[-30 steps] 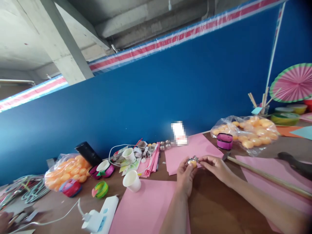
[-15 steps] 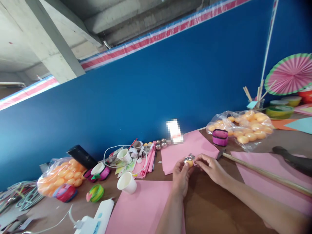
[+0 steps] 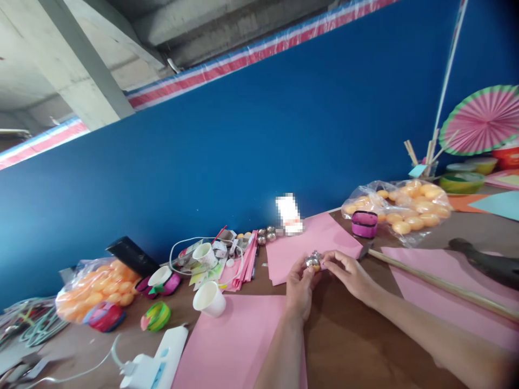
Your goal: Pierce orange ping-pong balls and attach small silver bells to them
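A single head-worn camera looks forward and slightly down, tilted, across the cluttered bench (image 3: 348, 346) toward a blue wall (image 3: 243, 146), with concrete ceiling above and the wearer's forearms close below.

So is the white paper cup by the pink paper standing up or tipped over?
Tipped over. The white paper cup lies on its side on the table, its open mouth facing sideways.

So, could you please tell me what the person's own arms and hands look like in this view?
Both forearms are bare as far as the picture shows, with no sleeve in view. The left hand and right hand wear no gloves, and no ring, watch or bracelet can be made out. The fingers are slim, with no tape or markings visible. The lower edge of the right forearm is blurred.
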Tool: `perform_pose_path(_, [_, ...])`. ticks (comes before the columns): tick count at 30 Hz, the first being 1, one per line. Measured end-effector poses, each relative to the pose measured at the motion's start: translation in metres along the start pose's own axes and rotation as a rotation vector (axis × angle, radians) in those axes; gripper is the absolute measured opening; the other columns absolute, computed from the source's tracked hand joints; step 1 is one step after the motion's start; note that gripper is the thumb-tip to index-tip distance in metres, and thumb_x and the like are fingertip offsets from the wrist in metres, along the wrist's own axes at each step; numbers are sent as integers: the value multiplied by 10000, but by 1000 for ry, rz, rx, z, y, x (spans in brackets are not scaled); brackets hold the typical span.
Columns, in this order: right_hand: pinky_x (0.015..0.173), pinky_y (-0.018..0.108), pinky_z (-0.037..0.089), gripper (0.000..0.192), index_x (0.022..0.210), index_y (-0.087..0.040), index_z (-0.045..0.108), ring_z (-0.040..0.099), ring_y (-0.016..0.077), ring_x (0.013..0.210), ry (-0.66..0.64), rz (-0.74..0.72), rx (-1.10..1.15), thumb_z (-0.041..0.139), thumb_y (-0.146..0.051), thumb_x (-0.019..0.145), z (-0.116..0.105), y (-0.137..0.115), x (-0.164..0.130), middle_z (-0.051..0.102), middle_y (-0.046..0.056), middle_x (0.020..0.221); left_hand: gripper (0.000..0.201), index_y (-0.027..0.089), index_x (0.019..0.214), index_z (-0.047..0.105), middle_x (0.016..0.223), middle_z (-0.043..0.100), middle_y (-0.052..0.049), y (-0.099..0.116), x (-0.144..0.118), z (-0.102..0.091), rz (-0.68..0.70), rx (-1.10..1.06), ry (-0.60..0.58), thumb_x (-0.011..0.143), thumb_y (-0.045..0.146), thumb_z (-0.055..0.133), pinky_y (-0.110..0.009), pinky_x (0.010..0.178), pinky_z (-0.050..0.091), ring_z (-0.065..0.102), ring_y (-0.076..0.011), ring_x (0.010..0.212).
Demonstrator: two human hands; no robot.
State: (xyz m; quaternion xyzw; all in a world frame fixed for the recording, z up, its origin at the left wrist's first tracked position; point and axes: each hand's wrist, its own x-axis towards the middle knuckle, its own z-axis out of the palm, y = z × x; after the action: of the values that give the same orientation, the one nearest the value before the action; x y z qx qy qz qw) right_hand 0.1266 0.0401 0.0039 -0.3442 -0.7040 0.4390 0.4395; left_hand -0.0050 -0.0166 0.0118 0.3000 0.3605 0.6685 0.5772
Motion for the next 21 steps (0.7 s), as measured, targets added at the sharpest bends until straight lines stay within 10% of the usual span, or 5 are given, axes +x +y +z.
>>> perform_pose_path(21, [834, 304, 386, 170, 769, -185, 561, 520, 192, 952, -67, -59, -9, 478, -328, 810, 1, -9, -3, 590, 48, 952, 371, 155, 985, 596, 972, 651, -93, 3, -2, 6, 46, 91, 17, 628, 218, 679, -374, 880, 399, 591, -203, 910])
